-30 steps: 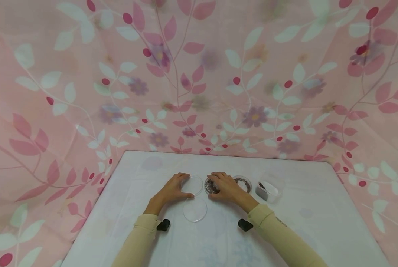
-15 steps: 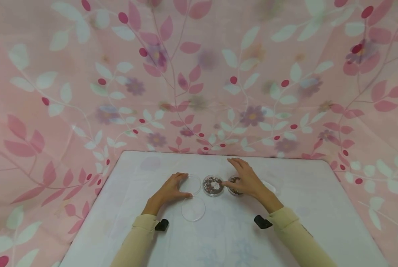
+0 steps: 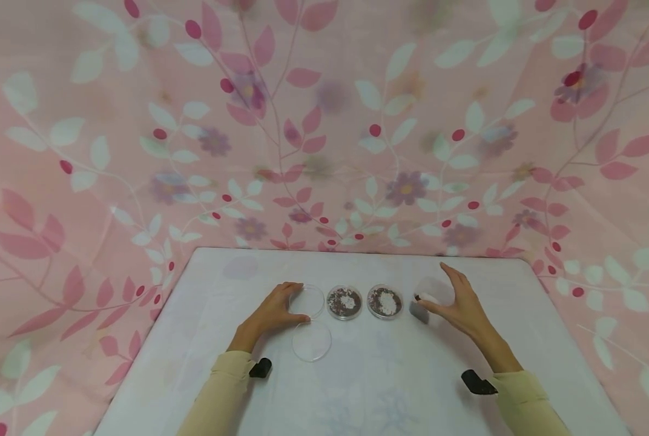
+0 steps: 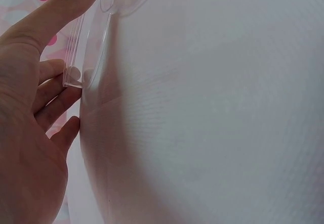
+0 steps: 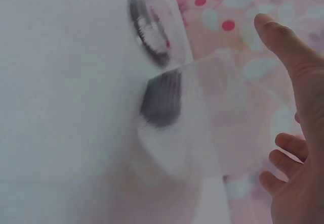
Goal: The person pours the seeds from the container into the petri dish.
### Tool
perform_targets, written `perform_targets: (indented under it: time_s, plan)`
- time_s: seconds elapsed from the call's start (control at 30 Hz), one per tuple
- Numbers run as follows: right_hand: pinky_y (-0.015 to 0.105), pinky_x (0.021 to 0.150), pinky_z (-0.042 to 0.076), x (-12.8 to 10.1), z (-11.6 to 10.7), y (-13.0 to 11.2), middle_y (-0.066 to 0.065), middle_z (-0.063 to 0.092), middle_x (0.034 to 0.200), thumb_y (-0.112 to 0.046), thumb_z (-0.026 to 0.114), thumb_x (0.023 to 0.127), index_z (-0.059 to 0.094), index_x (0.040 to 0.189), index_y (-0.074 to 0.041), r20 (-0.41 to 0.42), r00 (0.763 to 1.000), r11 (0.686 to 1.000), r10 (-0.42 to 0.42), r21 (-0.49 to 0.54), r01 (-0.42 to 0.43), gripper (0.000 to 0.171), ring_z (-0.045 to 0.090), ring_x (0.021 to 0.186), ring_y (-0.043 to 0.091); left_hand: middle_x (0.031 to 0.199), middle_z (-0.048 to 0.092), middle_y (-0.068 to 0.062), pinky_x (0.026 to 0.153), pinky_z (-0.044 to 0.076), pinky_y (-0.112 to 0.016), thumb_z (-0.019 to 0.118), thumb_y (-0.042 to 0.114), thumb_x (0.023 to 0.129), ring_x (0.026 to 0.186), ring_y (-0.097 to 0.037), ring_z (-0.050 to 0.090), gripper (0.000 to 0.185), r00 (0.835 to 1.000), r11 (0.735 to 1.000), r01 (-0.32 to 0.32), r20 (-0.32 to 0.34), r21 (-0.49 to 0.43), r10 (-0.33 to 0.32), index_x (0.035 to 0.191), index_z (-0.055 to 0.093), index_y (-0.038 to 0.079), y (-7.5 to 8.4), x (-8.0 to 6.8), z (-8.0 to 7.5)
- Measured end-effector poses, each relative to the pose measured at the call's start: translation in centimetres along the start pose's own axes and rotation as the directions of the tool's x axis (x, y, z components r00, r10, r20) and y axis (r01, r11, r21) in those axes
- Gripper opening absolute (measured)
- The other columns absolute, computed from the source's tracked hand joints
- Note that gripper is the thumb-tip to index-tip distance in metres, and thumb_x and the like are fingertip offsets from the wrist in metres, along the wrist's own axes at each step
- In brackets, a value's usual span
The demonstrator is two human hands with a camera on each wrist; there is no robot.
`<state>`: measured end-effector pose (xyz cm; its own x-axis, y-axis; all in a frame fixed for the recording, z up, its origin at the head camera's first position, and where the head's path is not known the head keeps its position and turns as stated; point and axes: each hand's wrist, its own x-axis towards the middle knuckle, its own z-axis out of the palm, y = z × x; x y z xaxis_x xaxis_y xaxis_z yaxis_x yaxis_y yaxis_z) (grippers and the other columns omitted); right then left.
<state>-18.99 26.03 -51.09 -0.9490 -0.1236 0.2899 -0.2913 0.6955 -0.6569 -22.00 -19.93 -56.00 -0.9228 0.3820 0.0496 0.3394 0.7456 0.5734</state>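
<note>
My left hand (image 3: 272, 312) holds a clear petri dish (image 3: 310, 301) from its left side, fingers at the far edge and thumb at the near edge. In the left wrist view the held dish (image 4: 91, 47) shows stacked clear rims. Touching distance in front of it lies another clear round dish or lid (image 3: 312, 343). My right hand (image 3: 464, 310), thumb and fingers spread wide, is beside a clear plastic tub (image 3: 419, 312) on the right. Dark material shows at one side of the tub (image 5: 163, 100), blurred in the right wrist view; the hand partly covers it in the head view.
Two petri dishes, one (image 3: 344, 303) left and one (image 3: 385, 301) right, stand in the middle with brown crumbly matter and white patches. A white cloth covers the table (image 3: 379, 387). A pink floral curtain (image 3: 324, 151) stands behind its back edge.
My right hand has left the left filled dish, passed over the right one and moved right to the tub. Both filled dishes are now uncovered from view. My left hand has stayed on its dish.
</note>
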Motion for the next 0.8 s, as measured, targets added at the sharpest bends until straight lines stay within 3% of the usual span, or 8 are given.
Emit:
perform_targets:
  time_s: [0.23,0.37,0.4,0.47,0.6,0.63,0.73,0.8]
  plan:
    - [0.054,0.106,0.037,-2.6,1.2,3.3,0.024,0.034,0.154,-0.027,0.088,0.072,0.019,0.157,-0.009,-0.011,0.993,0.984,0.118,0.135,-0.115,0.111,0.035,0.141,0.041,0.139,0.054,-0.010,0.111,0.039,-0.050,0.085,0.051,0.069,0.132,-0.031,0.047,0.087,1.000,1.000,-0.007,0.001,-0.026,0.007,0.141,0.052,0.012,0.2,-0.2,-0.2]
    - [0.020,0.110,0.039,-3.3,2.1,4.2,0.025,0.029,0.157,-0.023,0.087,0.074,0.014,0.158,-0.008,0.013,0.986,0.966,0.168,0.198,-0.167,0.112,0.032,0.143,0.042,0.139,0.054,-0.010,0.112,0.039,-0.050,0.084,0.052,0.070,0.132,-0.030,0.047,0.087,1.000,1.000,-0.006,0.003,-0.011,0.006,0.141,0.052,0.012,0.3,-0.1,-0.2]
    - [0.019,0.110,0.038,-3.4,2.2,4.3,0.026,0.027,0.157,-0.022,0.086,0.075,0.013,0.158,-0.008,0.019,0.983,0.961,0.180,0.209,-0.180,0.112,0.032,0.143,0.043,0.139,0.054,-0.010,0.112,0.039,-0.050,0.084,0.052,0.070,0.132,-0.030,0.047,0.087,1.000,1.000,-0.004,0.005,-0.008,0.004,0.141,0.052,0.012,0.4,-0.1,-0.2]
    - [0.022,0.112,0.037,-3.6,2.4,4.3,0.027,0.025,0.158,-0.023,0.086,0.075,0.011,0.158,-0.009,0.034,0.978,0.952,0.207,0.221,-0.210,0.113,0.032,0.142,0.044,0.140,0.053,-0.009,0.112,0.039,-0.049,0.084,0.052,0.070,0.133,-0.029,0.047,0.088,1.000,1.000,0.004,0.009,-0.014,-0.004,0.141,0.052,0.013,0.4,-0.1,-0.2]
    - [0.056,0.111,0.033,-3.7,2.5,4.0,0.028,0.024,0.158,-0.028,0.086,0.076,0.009,0.158,-0.011,0.059,0.965,0.940,0.255,0.219,-0.261,0.114,0.033,0.141,0.047,0.142,0.052,-0.006,0.113,0.038,-0.048,0.084,0.052,0.070,0.134,-0.026,0.046,0.089,0.999,0.999,0.033,0.030,-0.034,-0.032,0.143,0.050,0.015,0.4,-0.1,-0.3]
    - [0.058,0.110,0.032,-3.7,2.5,4.0,0.029,0.025,0.157,-0.029,0.085,0.076,0.009,0.158,-0.011,0.065,0.963,0.938,0.262,0.218,-0.270,0.113,0.033,0.141,0.048,0.142,0.052,-0.006,0.114,0.038,-0.047,0.084,0.053,0.070,0.135,-0.026,0.045,0.090,0.999,0.999,0.040,0.033,-0.036,-0.039,0.144,0.050,0.016,0.4,-0.1,-0.3]
    - [0.059,0.109,0.032,-3.7,2.6,4.0,0.029,0.028,0.156,-0.031,0.084,0.077,0.011,0.158,-0.012,0.070,0.960,0.937,0.270,0.212,-0.278,0.111,0.034,0.140,0.049,0.142,0.051,-0.005,0.114,0.037,-0.048,0.084,0.053,0.070,0.135,-0.026,0.045,0.089,0.998,0.998,0.046,0.035,-0.037,-0.045,0.144,0.050,0.016,0.5,-0.2,-0.3]
    - [0.050,0.111,0.034,-3.8,2.7,4.1,0.029,0.031,0.155,-0.031,0.084,0.078,0.012,0.158,-0.012,0.066,0.961,0.939,0.267,0.207,-0.275,0.109,0.035,0.141,0.048,0.142,0.052,-0.005,0.114,0.038,-0.048,0.084,0.054,0.070,0.135,-0.026,0.045,0.089,0.998,0.998,0.047,0.034,-0.035,-0.046,0.143,0.050,0.017,0.4,-0.2,-0.4]
